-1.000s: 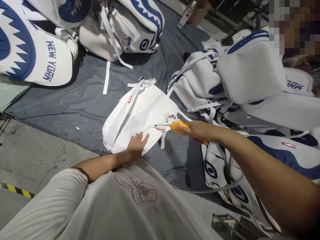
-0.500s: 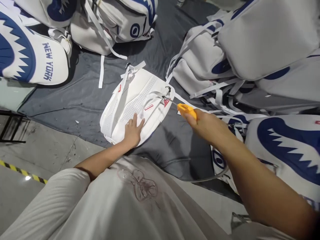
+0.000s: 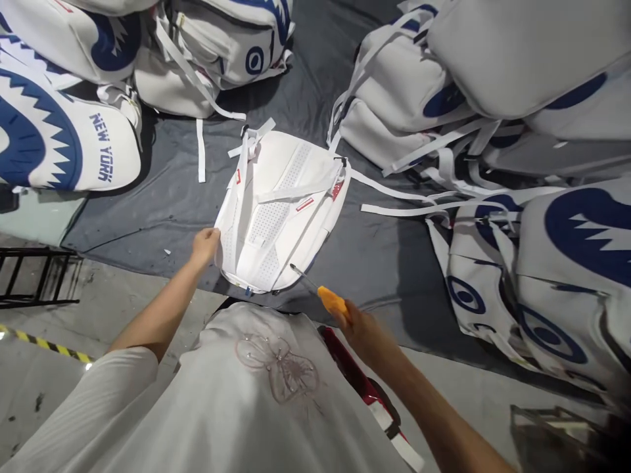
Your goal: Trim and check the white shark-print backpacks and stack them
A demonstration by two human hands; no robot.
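Note:
A white backpack [image 3: 280,203] lies back-side up on a dark grey sheet [image 3: 162,203], its perforated panel and straps showing. My left hand [image 3: 204,244] grips its lower left edge. My right hand [image 3: 362,332] is closed around an orange-handled tool [image 3: 331,301] with a thin metal tip. That tip points at the backpack's near right corner, close to it. Loose white straps [image 3: 394,200] trail off to the right.
White and blue backpacks with jagged teeth prints are piled at the left [image 3: 54,138], at the top [image 3: 221,46] and on the right [image 3: 542,164]. A black metal frame [image 3: 29,276] and a yellow-black floor stripe [image 3: 44,345] sit at the left.
My left hand slid from the backpack's top surface to its lower left edge. My right hand pulled the orange tool back from the strap area toward me. The backpack turned slightly.

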